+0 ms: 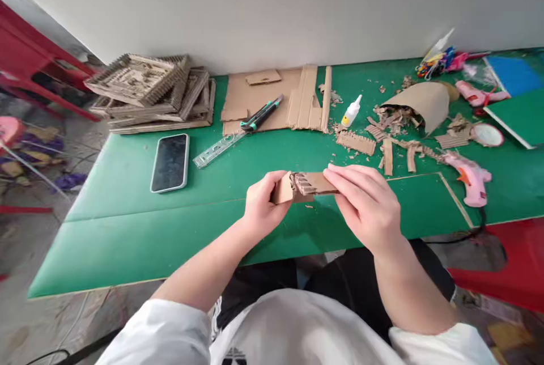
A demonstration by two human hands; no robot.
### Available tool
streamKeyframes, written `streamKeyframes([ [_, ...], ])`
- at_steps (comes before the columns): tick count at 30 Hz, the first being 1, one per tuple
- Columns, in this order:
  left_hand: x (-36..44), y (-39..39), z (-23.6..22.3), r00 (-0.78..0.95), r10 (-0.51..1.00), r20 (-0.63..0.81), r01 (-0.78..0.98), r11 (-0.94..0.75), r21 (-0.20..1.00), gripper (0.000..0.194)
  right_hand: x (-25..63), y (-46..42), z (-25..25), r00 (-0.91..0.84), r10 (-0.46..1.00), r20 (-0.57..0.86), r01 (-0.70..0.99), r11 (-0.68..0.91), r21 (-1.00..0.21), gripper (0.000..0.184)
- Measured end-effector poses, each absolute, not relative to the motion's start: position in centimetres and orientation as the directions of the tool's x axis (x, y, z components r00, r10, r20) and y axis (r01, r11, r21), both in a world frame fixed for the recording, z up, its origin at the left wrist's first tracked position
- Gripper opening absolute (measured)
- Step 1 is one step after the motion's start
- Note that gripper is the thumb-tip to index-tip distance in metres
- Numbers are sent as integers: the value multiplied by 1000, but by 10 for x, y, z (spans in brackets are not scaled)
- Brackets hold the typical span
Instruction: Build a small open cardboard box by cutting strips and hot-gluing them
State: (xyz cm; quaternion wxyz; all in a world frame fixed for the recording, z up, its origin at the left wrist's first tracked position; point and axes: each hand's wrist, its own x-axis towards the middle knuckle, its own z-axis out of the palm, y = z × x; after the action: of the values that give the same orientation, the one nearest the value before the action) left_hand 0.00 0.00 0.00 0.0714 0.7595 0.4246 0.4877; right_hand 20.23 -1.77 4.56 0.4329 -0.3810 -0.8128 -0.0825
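Note:
Above the near half of the green table, my left hand (pixel 266 199) is closed on a small folded cardboard piece (pixel 282 188). My right hand (pixel 369 200) pinches the right end of a cardboard strip (pixel 315 183), thumb below and fingers on top. Torn, ridged corrugation shows at the strip's left end, where it meets the piece in my left hand. Whether the two are joined cannot be made out. Farther back lie a utility knife (pixel 261 114) and a clear ruler (pixel 219 149), the knife partly over the ruler's end.
Stacked corrugated cardboard frames (pixel 148 93) stand at the back left, behind a phone (pixel 170 163). Cardboard sheets (pixel 272 96) lie against the wall. A glue bottle (pixel 351 112), cardboard scraps (pixel 356 142) and a pink glue gun (pixel 470 177) with a cord are toward the right.

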Motion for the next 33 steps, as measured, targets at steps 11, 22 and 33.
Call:
streamKeyframes([
  [11, -3, -1, 4, 157, 585, 795, 505, -740, 445, 24, 193, -14, 32, -326, 458, 827, 637, 753, -166, 45],
  [22, -5, 0, 3, 168, 508, 845, 522, -772, 361, 26, 188, -13, 26, -327, 409, 852, 649, 752, -112, 52],
  [33, -7, -1, 0, 178, 456, 872, 502, -804, 318, 26, 186, -14, 27, -275, 429, 860, 641, 749, -169, 56],
])
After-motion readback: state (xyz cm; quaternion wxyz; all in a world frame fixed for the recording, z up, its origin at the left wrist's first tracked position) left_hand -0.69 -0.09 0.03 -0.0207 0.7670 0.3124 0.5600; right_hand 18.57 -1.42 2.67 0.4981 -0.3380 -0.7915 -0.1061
